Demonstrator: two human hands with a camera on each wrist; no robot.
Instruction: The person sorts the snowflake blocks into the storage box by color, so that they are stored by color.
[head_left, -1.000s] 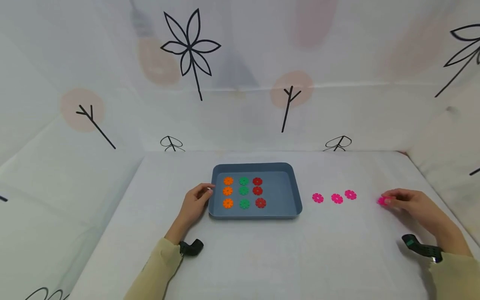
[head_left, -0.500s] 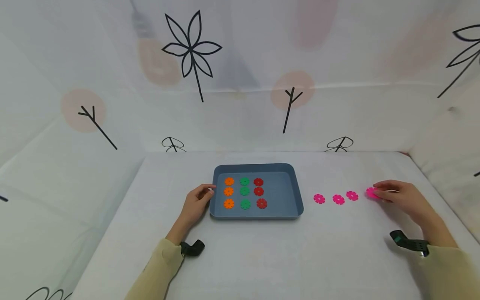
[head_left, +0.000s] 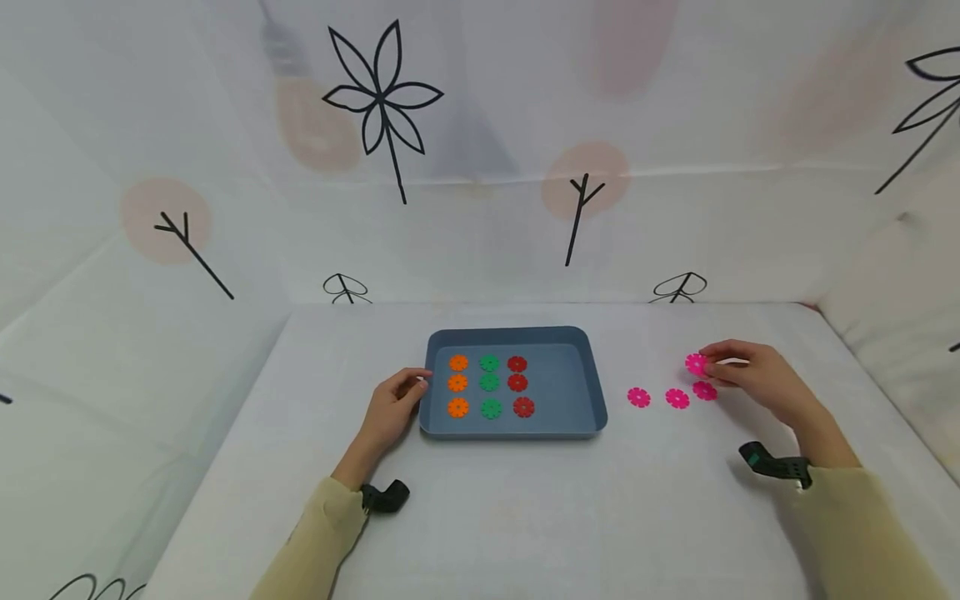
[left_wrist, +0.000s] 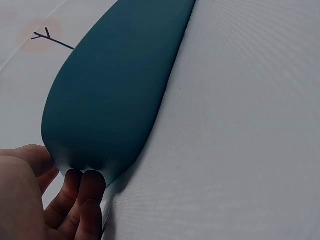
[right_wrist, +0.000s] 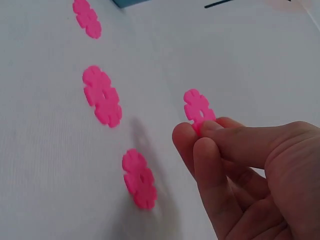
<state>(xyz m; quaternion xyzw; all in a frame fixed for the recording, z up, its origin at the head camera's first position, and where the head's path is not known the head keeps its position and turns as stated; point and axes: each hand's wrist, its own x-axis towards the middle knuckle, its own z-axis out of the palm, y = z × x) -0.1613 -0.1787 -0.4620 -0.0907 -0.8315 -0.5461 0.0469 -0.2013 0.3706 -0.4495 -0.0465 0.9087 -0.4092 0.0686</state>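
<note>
In the head view my left hand (head_left: 392, 406) holds the left edge of a blue-grey tray (head_left: 562, 392). The left wrist view shows curled fingertips (left_wrist: 90, 182) against the tray's outer wall (left_wrist: 110, 100); part of the hand is hidden behind the edge. Lying in the tray are three columns of flower-shaped plastic discs: orange (head_left: 457, 383), green (head_left: 490, 382) and red (head_left: 517, 383). To the right of the tray, my right hand (head_left: 757, 379) pinches a pink flower-shaped disc (right_wrist: 196, 105) between thumb and fingers, raised above the table.
Three more pink discs (head_left: 639, 397) lie in a loose row on the white tablecloth (head_left: 570, 517), between the tray and my right hand. Bare tray floor shows right of the red column. White patterned cloth walls (head_left: 480, 242) stand behind and at both sides.
My right hand has moved left and away from me with the pink disc, lifting it from the far right to beyond the rightmost lying disc. My left hand stays at the tray.
</note>
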